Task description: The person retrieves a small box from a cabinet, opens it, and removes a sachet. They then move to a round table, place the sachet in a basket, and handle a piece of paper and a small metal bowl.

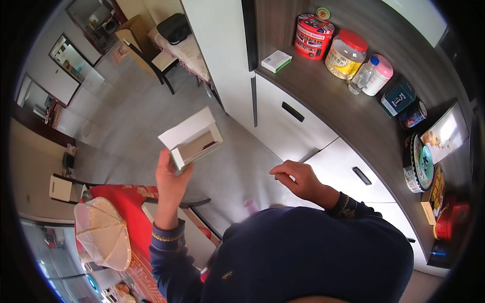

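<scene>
My left hand (172,177) grips a small white cardboard box (196,141) by its lower left corner, fingers and thumb on its sides. The box is held up in the air, tilted, with its lid flap standing up. Its inside is pale, with a small dark patch near the right end. To the right, my right hand (301,181) hangs in the air in front of the white drawers, apart from the box. Its fingers are curled and pressed together, with nothing showing between them.
A dark wooden shelf (323,108) on the right bears a small white-green box (276,61), a red biscuit tin (313,38), a red-lidded jar (345,56), a bottle (362,76) and more tins. White drawers (290,123) lie below. A red-covered table (129,202) with a mesh food cover (103,232) stands left.
</scene>
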Motion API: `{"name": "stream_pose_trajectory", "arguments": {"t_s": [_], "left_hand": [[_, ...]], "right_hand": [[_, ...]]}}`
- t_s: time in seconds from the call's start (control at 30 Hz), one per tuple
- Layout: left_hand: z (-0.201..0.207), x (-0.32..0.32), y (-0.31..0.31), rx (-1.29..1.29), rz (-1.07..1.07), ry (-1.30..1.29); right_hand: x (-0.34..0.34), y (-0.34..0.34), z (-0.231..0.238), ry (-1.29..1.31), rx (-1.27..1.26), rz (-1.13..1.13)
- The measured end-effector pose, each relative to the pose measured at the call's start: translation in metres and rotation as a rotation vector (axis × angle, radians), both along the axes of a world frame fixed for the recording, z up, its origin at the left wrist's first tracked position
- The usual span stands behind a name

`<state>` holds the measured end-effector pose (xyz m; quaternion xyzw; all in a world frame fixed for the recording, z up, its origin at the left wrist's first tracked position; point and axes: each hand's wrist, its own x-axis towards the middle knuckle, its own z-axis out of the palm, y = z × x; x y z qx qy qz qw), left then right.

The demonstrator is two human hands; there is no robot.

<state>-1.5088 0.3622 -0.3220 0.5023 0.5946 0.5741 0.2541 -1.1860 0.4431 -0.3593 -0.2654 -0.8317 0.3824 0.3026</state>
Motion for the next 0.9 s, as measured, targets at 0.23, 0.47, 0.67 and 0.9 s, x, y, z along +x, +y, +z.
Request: {"name": "stream_pose_trajectory", "arguments": {"t_s": [0.23,0.47,0.67,0.9], "left_hand": [[-0.015,0.017,0.111,-0.019,-0.097,-0.104],[-0.036,0.052,0.214,0.006,0.005,0.015],[-0.064,0.066,0.261,-0.037,0.059,-0.013],[-0.074,0.059,0.269,-0.098,0.128,0.111]], "right_hand": [[0.013,0.053,-0.004,-0.063,0.05,-0.166],[0.042,0.145,-0.01,0.043,0.056,-0.276],[0.045,0.218,-0.01,0.009,0.112,-0.359],[0.015,0.269,-0.014,-0.112,0.146,-0.365]]}}
